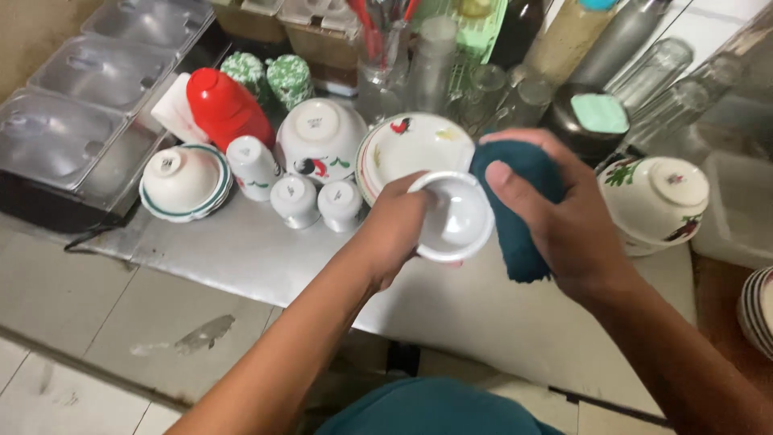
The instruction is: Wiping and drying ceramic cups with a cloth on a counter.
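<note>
A small white bowl (451, 216) is gripped at its rim by the left hand (394, 229), tilted so its inside is open to the dark teal cloth (515, 209) — clenched in the right hand (564, 217) (thumb on top). Below, upturned bowls (318, 145) are left on the steel counter (241, 250), seemingly for draining; a tiled floor (80, 322) is seen nearer.

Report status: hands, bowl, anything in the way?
Left hand grips white bowl. Right hand presses teal cloth to its rim. Upturned dishes behind, apart.
</note>
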